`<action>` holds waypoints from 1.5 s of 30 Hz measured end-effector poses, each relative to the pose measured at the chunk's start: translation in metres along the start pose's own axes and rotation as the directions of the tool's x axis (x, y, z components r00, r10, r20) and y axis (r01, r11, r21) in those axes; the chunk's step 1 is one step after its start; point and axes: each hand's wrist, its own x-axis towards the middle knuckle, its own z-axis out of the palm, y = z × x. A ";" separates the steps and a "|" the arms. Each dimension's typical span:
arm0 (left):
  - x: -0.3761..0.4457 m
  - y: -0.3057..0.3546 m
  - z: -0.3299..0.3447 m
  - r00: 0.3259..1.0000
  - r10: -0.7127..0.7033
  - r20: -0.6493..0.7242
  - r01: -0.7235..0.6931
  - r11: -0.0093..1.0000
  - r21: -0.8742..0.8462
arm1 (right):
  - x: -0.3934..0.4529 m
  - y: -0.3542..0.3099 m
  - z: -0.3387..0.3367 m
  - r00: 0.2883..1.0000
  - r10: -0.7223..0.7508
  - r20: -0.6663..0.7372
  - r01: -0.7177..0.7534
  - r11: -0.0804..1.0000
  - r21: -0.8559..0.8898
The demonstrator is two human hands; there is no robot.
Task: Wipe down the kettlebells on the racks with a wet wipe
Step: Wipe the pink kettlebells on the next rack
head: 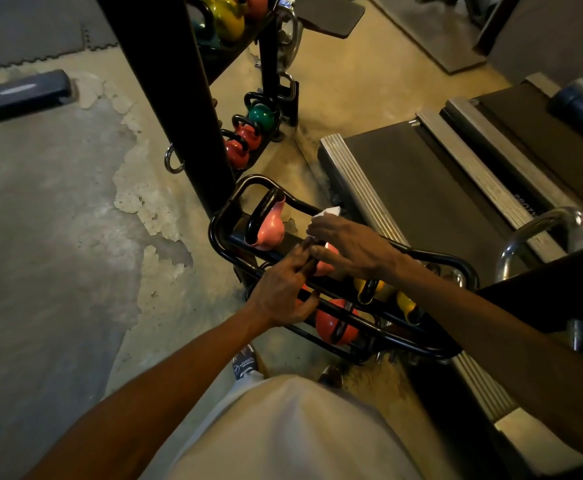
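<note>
Head view, items largest to smallest. We list first the treadmill deck, just beside the rack's far side and closing off that edge. Next, the black upright post, standing at the rack's far left corner. Bare concrete floor lies open to the left. The low black tube rack holds the kettlebells on two tiers: a pink kettlebell at the upper left end, tilted; a red kettlebell below; yellow ones to the right. A second pink kettlebell sits between our hands, mostly hidden. Our left hand grips its dark handle, thumb against the rack's rail. Our right hand rests on it, fingers fairly straight, with the white wet wipe showing past the fingertips; we cannot tell whether it is pinched.
</note>
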 end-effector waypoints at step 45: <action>0.005 0.003 -0.010 0.995 0.066 -0.071 -0.068 0.998 -0.015 | 0.004 -0.028 -0.018 0.542 0.505 0.672 -0.265 -0.657 0.706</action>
